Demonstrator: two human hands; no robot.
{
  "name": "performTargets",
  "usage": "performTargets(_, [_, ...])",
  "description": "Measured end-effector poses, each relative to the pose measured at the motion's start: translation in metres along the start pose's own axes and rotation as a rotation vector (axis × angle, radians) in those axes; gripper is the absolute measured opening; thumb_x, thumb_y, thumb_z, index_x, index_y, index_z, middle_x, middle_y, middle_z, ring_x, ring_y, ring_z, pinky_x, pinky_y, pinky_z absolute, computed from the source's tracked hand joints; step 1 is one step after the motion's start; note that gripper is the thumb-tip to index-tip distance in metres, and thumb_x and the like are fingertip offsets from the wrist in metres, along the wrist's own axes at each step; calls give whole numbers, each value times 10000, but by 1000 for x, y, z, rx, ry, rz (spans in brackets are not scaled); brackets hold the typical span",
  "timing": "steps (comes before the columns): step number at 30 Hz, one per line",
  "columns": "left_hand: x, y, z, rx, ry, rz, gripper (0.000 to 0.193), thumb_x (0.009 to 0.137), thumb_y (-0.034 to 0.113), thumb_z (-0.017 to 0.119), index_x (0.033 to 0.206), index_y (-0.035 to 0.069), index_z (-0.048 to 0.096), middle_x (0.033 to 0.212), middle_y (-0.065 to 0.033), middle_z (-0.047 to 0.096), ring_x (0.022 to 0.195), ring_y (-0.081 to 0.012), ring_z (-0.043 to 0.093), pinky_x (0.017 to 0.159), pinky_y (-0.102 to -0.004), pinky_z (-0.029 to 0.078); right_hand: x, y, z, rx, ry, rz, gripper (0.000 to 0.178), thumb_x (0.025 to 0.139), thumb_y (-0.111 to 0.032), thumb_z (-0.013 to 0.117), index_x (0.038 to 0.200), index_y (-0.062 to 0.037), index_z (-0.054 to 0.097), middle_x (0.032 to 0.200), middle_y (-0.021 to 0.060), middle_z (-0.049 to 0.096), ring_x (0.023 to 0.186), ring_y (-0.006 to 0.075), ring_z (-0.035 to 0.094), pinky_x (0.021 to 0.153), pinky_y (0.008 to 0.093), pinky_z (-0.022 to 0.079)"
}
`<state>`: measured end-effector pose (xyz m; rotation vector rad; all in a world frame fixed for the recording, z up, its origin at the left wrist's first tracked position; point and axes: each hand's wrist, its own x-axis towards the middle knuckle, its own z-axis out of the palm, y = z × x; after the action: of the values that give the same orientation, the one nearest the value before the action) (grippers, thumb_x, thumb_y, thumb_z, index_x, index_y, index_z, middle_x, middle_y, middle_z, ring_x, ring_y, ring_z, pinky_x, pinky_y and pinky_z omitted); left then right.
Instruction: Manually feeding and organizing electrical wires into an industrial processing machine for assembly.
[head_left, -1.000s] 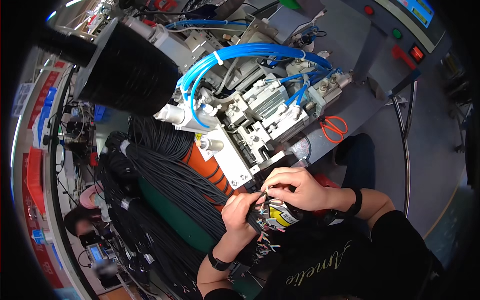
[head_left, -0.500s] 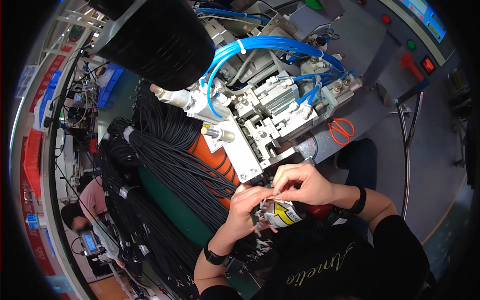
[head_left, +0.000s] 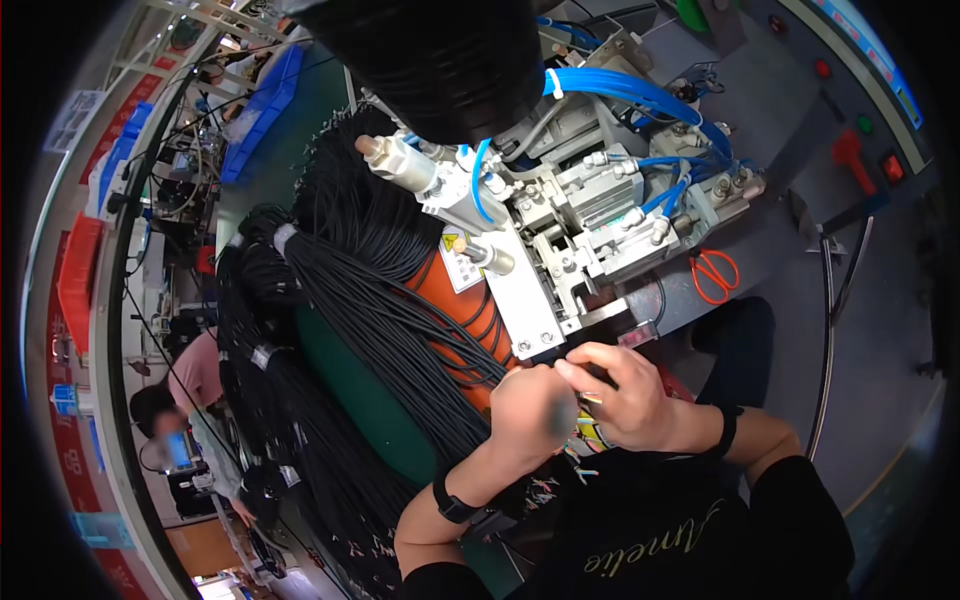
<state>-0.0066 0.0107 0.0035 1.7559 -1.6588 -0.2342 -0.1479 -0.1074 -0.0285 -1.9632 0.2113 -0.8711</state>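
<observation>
In front of the metal machine (head_left: 600,235), my two hands meet close to its front plate. My left hand (head_left: 535,415) is curled into a fist with its back toward me. Coloured wire ends (head_left: 580,468) fan out beneath it, and the cable they belong to is mostly hidden in the grip. My right hand (head_left: 632,400) bends its thumb and forefinger together beside the left fingers; what is in that pinch is too small to tell. Behind the hands, an object with a yellow label (head_left: 590,432) is partly covered.
Thick bundles of black cables (head_left: 370,300) lie to the left, over an orange surface (head_left: 470,318) and a green one (head_left: 350,385). Red-handled scissors (head_left: 714,277) rest right of the machine. Blue air hoses (head_left: 640,92) arch above it. Another person (head_left: 195,385) sits at far left.
The view has shifted, so the machine appears further right. My left hand has turned into a fist, back outward, hiding more of the wires. My right hand has lowered slightly against it.
</observation>
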Motion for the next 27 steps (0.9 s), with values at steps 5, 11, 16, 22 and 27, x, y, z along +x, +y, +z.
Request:
performTargets(5, [9,-3,0,87,-48,39,366,644,168,760,941,36,590,764,-62,566,642,-260,560,598,-359,398,3,13,-5,139,70,27,248,935,-12,626,1181,0,655,1053,103,617,894,131,645,733,272,522])
performTargets(11, [7,-1,0,62,-75,42,314,688,134,744,938,41,578,749,-57,560,633,-258,558,594,-358,390,9,25,-18,1016,-148,571,204,922,17,629,1119,27,682,1048,117,643,814,152,657,697,249,519])
performTargets(16, [13,-8,-8,-142,-145,12,258,722,106,716,927,44,574,744,-57,558,632,-255,562,588,-357,383,14,33,-20,1093,-250,681,160,914,26,642,1059,30,710,1006,117,673,751,142,672,620,220,511])
performTargets(22, [18,-16,-17,-317,-247,-4,197,717,-53,612,885,36,561,696,-53,533,601,-221,553,583,-322,431,18,30,-24,984,-265,545,125,913,30,643,1010,37,721,1013,124,681,700,131,680,574,205,505])
performTargets(27, [20,-14,-12,-358,-237,-46,196,699,-59,614,858,39,557,680,-54,527,570,-223,539,583,-319,434,20,27,-25,772,-215,407,136,904,49,639,1016,42,716,1001,122,681,668,124,679,548,202,500])
